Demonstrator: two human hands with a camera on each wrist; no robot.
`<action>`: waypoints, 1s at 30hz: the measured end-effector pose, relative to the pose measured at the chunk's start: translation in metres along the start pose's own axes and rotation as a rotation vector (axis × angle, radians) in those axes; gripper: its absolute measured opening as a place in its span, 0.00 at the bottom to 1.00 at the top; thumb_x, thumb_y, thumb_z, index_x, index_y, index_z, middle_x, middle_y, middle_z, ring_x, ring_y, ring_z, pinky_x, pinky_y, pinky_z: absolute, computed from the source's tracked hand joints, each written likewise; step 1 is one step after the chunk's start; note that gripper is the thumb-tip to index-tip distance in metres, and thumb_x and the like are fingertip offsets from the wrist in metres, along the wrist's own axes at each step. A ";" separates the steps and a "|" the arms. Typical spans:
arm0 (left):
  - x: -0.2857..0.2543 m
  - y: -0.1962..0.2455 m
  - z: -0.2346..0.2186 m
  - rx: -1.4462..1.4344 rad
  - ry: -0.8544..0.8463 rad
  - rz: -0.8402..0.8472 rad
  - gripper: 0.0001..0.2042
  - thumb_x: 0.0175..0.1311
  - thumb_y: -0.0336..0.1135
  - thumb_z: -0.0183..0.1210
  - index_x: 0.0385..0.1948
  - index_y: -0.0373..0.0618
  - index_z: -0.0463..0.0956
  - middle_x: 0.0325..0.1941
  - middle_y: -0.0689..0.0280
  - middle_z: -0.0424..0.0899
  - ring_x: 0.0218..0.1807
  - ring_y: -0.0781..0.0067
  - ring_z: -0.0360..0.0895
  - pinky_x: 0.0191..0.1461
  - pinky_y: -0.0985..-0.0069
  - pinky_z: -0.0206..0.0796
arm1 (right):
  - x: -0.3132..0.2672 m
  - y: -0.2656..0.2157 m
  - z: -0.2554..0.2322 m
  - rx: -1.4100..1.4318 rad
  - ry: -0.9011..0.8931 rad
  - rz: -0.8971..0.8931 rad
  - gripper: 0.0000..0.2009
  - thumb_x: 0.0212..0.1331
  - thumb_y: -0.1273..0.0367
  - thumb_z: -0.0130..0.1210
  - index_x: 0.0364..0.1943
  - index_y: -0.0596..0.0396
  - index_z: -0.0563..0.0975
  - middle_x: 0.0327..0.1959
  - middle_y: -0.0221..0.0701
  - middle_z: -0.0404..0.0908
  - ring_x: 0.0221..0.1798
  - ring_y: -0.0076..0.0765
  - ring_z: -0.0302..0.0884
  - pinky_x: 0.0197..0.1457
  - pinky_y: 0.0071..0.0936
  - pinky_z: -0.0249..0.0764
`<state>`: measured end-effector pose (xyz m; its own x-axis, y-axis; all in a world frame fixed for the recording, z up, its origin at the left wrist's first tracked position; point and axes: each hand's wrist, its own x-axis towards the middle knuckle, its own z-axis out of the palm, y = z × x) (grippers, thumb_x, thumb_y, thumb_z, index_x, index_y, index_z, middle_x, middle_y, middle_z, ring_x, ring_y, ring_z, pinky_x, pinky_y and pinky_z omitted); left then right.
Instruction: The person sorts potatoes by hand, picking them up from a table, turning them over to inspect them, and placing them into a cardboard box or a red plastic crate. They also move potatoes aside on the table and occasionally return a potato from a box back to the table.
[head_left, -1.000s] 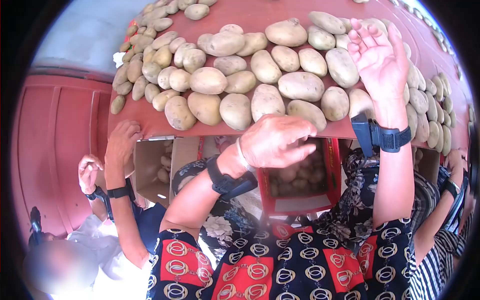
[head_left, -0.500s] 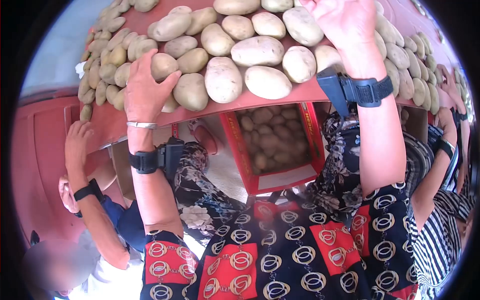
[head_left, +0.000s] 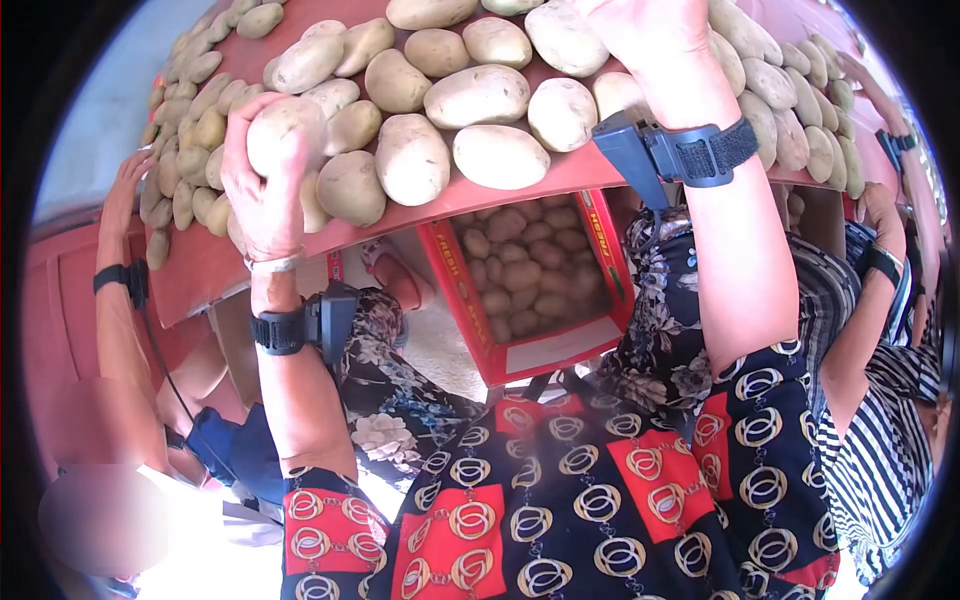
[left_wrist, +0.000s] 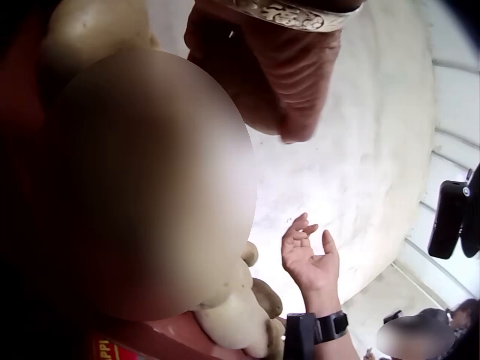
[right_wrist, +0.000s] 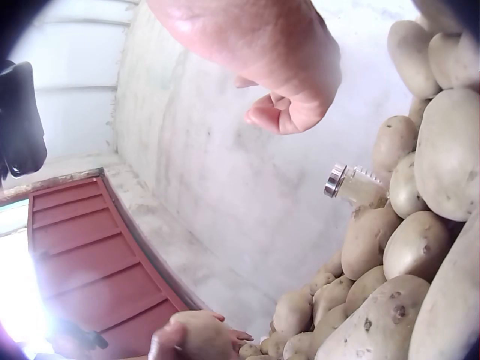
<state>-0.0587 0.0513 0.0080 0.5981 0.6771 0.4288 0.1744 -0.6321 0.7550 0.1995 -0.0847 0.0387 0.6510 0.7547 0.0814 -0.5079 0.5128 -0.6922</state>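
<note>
the left hand (head_left: 262,190) has closed its grip round a potato (head_left: 285,135) and lifted it off the red worktop (head_left: 215,265); it lay there before. the right hand (head_left: 640,30) reaches farther up the pile, its grip hidden.

Bright daylight, fisheye views, soft close-range focus

The head view bows strongly inside a black round vignette, with washed-out glare at lower left; in the left wrist view the pale tan round potato (left_wrist: 142,180) looms near and fully blurred; the right wrist view flares white beside the red panelled metal wall (right_wrist: 82,247) at lower left
</note>
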 end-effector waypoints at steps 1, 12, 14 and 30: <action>-0.005 0.000 0.004 -0.005 -0.001 0.000 0.28 0.49 0.53 0.59 0.46 0.40 0.69 0.39 0.59 0.77 0.41 0.66 0.76 0.45 0.73 0.70 | 0.000 0.000 0.000 0.001 -0.003 0.001 0.17 0.54 0.52 0.54 0.27 0.51 0.71 0.34 0.36 0.77 0.34 0.31 0.72 0.37 0.24 0.66; -0.081 0.055 0.094 -0.123 -1.119 0.276 0.18 0.37 0.38 0.62 0.31 0.42 0.71 0.28 0.58 0.72 0.32 0.51 0.74 0.33 0.60 0.66 | 0.000 0.000 0.000 0.042 -0.001 0.004 0.16 0.55 0.53 0.53 0.30 0.51 0.73 0.36 0.34 0.77 0.38 0.31 0.71 0.41 0.27 0.67; -0.087 0.050 0.103 -0.051 -1.122 0.295 0.19 0.34 0.36 0.62 0.34 0.43 0.71 0.32 0.58 0.72 0.36 0.52 0.73 0.39 0.60 0.65 | 0.006 -0.004 -0.014 0.059 -0.058 0.004 0.16 0.55 0.54 0.53 0.32 0.52 0.73 0.37 0.35 0.77 0.40 0.33 0.72 0.42 0.29 0.68; 0.015 0.055 0.059 0.121 -0.189 0.348 0.21 0.49 0.31 0.60 0.48 0.43 0.71 0.50 0.57 0.76 0.48 0.57 0.76 0.51 0.69 0.69 | 0.005 -0.005 -0.024 0.099 -0.116 0.068 0.17 0.59 0.56 0.48 0.34 0.58 0.73 0.47 0.46 0.74 0.44 0.37 0.72 0.45 0.29 0.69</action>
<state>0.0063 0.0047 0.0264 0.7686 0.3411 0.5412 0.0201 -0.8584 0.5125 0.2193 -0.0935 0.0254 0.5466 0.8282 0.1235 -0.6053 0.4927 -0.6252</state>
